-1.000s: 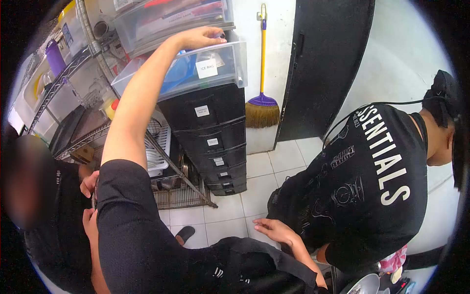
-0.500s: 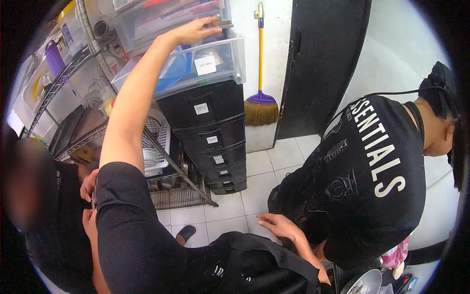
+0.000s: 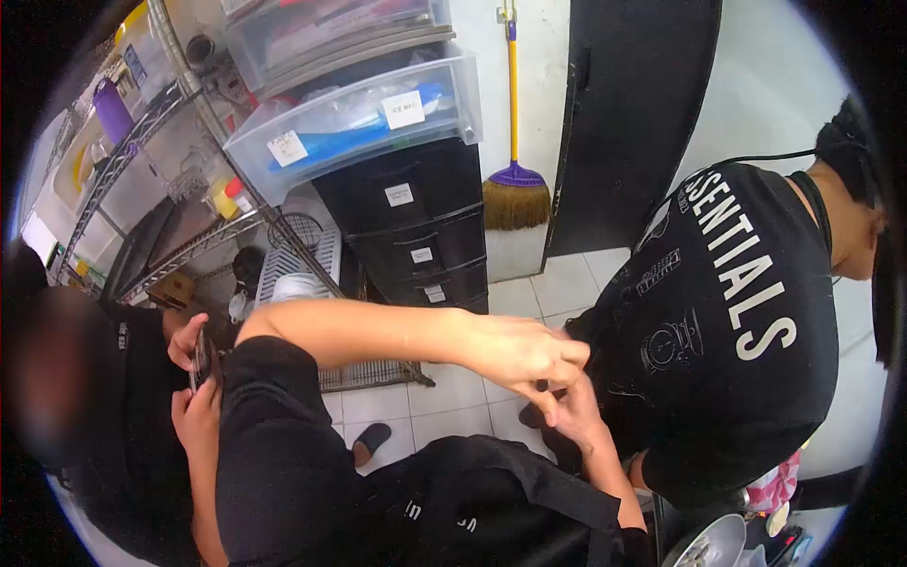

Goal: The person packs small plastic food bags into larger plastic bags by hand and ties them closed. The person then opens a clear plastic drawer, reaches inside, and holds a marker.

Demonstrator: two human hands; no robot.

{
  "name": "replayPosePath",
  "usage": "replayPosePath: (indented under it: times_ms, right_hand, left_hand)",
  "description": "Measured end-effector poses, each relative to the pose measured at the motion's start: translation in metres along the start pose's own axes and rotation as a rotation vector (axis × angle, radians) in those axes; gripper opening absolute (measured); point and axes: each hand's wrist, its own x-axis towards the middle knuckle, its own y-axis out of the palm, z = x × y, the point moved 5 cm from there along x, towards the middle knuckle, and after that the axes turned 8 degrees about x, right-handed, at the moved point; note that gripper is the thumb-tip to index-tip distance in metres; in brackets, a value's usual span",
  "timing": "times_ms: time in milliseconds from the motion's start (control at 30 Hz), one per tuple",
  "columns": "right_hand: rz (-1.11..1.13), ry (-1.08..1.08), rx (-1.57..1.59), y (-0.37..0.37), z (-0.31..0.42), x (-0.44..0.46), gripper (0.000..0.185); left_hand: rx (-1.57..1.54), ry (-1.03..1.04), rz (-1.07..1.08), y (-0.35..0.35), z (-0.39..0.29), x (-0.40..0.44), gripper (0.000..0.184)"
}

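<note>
My left hand [image 3: 534, 354] is at the lower middle of the head view, its fingers bent down against my right hand [image 3: 576, 413]. The two hands touch, and both look closed. A small dark spot shows between the fingers, too small to name. Up and to the left of them, a clear plastic drawer [image 3: 326, 156] stands pulled out, labelled ICE BAG, with blue and clear plastic items inside. Neither hand touches it.
Black drawers [image 3: 402, 217] stack beneath the clear one. A wire shelf [image 3: 175, 250] is at left, beside a person holding a phone [image 3: 200, 362]. Another person in a black shirt [image 3: 727, 312] bends close at right. A broom [image 3: 515, 194] hangs on the wall.
My left hand has left the top of the clear drawers and come down to meet my right hand. My right hand has risen slightly. The view has shifted a little.
</note>
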Motion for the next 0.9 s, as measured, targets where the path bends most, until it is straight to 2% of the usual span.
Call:
replayPosePath:
  times_ms: [33, 67, 133, 200, 233, 267, 300, 333, 400, 433, 500, 533, 567, 633, 667, 700, 767, 800, 833, 900]
  right_hand:
    - [0.148, 0.072, 0.046, 0.008, -0.017, -0.004, 0.047]
    - [0.138, 0.068, 0.054, 0.011, -0.01, 0.0, 0.047]
    - [0.02, 0.257, 0.119, 0.013, 0.006, 0.002, 0.024]
    - [-0.067, 0.239, 0.124, 0.008, -0.009, -0.002, 0.023]
    - [-0.107, 0.238, 0.13, 0.004, -0.016, -0.004, 0.023]
    - [-0.097, 0.261, 0.118, 0.0, -0.021, -0.007, 0.024]
    - [-0.097, 0.261, 0.117, -0.002, -0.025, -0.012, 0.024]
    - [-0.103, 0.321, 0.148, -0.002, -0.033, -0.017, 0.024]
    - [-0.112, 0.398, 0.196, 0.005, -0.048, -0.026, 0.025]
    - [-0.109, 0.4, 0.196, 0.005, -0.049, -0.026, 0.025]
    - [-0.042, 0.53, 0.214, 0.014, -0.053, -0.028, 0.025]
    - [-0.021, 0.535, 0.182, 0.016, -0.052, -0.027, 0.025]
    - [-0.026, 0.534, 0.184, 0.017, -0.05, -0.024, 0.025]
    - [0.031, 0.588, 0.155, 0.016, -0.047, -0.019, 0.023]
    - [0.046, 0.574, 0.165, 0.017, -0.05, -0.019, 0.023]
    - [0.042, 0.573, 0.161, 0.014, -0.052, -0.017, 0.023]
    - [0.053, 0.616, 0.169, 0.01, -0.056, -0.016, 0.023]
    - [0.045, 0.604, 0.162, 0.008, -0.057, -0.015, 0.023]
    - [0.052, 0.606, 0.163, 0.006, -0.058, -0.015, 0.023]
    - [0.021, 0.646, 0.164, 0.002, -0.06, -0.02, 0.023]
  left_hand:
    - [-0.038, -0.053, -0.026, -0.004, 0.002, -0.001, 0.052]
    - [-0.037, -0.052, -0.012, -0.015, 0.003, -0.004, 0.052]
    - [0.171, -0.063, -0.135, -0.067, -0.003, -0.02, 0.054]
    - [0.335, -0.394, -0.313, -0.138, 0.01, -0.043, 0.048]
    - [0.581, -0.568, -0.521, -0.174, 0.026, -0.071, 0.041]
    - [0.644, -0.643, -0.68, -0.211, 0.049, -0.108, 0.028]
    - [0.688, -0.717, -0.843, -0.247, 0.072, -0.145, 0.029]
    - [0.488, -0.956, -0.623, -0.278, 0.116, -0.193, 0.037]
    - [0.049, -1.158, -0.515, -0.279, 0.145, -0.233, 0.035]
    - [0.046, -1.161, -0.517, -0.286, 0.155, -0.242, 0.035]
    - [-0.215, -1.358, -0.302, -0.283, 0.18, -0.259, 0.026]
    - [-0.13, -1.307, -0.009, -0.276, 0.193, -0.258, 0.027]
    - [-0.128, -1.303, -0.005, -0.273, 0.194, -0.25, 0.027]
    - [-0.253, -1.455, 0.333, -0.24, 0.19, -0.233, 0.04]
    - [-0.331, -1.511, 0.392, -0.24, 0.209, -0.245, 0.056]
    - [-0.329, -1.505, 0.39, -0.239, 0.222, -0.245, 0.056]
    - [-0.11, -1.777, 0.588, -0.24, 0.239, -0.263, 0.065]
    - [0.013, -1.737, 0.619, -0.242, 0.244, -0.267, 0.066]
    - [0.007, -1.742, 0.62, -0.243, 0.248, -0.271, 0.066]
    - [0.1, -1.561, 0.596, -0.245, 0.241, -0.256, 0.056]
